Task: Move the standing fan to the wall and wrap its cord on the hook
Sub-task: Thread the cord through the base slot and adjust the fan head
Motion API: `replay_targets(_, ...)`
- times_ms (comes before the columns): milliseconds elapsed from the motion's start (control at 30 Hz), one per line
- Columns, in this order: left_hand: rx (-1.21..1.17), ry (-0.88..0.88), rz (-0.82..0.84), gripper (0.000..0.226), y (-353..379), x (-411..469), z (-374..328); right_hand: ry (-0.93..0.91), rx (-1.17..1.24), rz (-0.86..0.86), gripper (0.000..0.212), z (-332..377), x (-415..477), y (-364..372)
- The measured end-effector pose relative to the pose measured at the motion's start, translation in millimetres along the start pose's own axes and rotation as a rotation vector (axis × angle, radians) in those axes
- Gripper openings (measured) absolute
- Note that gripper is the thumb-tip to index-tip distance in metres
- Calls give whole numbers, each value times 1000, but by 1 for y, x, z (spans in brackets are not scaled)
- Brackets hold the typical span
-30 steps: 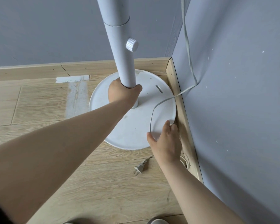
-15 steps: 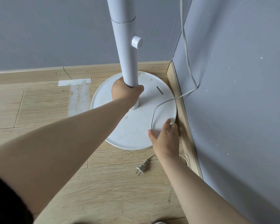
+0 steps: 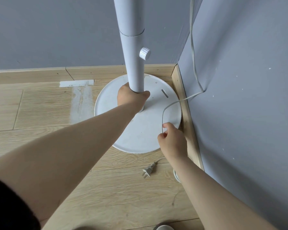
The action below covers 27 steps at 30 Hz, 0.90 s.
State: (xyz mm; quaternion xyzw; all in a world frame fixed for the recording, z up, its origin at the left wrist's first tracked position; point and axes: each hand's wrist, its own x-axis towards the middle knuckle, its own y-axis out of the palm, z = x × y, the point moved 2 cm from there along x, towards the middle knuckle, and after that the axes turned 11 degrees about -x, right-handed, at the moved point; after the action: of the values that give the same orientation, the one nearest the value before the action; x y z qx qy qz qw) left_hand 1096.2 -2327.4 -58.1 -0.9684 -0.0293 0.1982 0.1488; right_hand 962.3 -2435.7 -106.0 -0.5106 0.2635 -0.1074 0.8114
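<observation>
The white standing fan's pole (image 3: 133,60) rises from its round white base (image 3: 140,130), which sits in the room corner against the wooden skirting. My left hand (image 3: 131,98) grips the pole just above the base. My right hand (image 3: 171,140) pinches the pale cord (image 3: 192,47) over the base's right side. From my fingers the cord loops up along the right wall and out of the top of the frame. Its plug (image 3: 148,170) lies on the floor in front of the base. The fan head and the hook are out of view.
Grey walls meet in the corner (image 3: 181,47), edged by wooden skirting (image 3: 186,113). The floor is light wood planks with a white tape mark (image 3: 76,83) to the left of the base. A pale rounded object (image 3: 163,227) shows at the bottom edge.
My right hand has lifted off the base's edge and now pinches the cord between its fingers. The left hand keeps its grip on the pole.
</observation>
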Motion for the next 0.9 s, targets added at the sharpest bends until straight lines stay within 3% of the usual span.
replay_targets(200,49,-26,49,34,-7,-7,-5,63,79,9,25,3,-3,0)
replay_targets(333,31,-206,124,48,-18,-27,-20,39,77,-27,22,6,-24,-20)
replay_targets(433,13,-300,171,44,-30,-46,-33,16,98,-62,22,12,-37,-44)
replay_targets(600,24,-315,228,34,-50,-88,-51,-16,140,-100,21,29,-70,-92)
replay_targets(667,16,-313,268,40,-57,-105,-61,-29,180,-129,21,34,-86,-112)
replay_targets(900,-163,-301,344,32,-78,-173,-116,-129,266,-238,27,52,-139,-191)
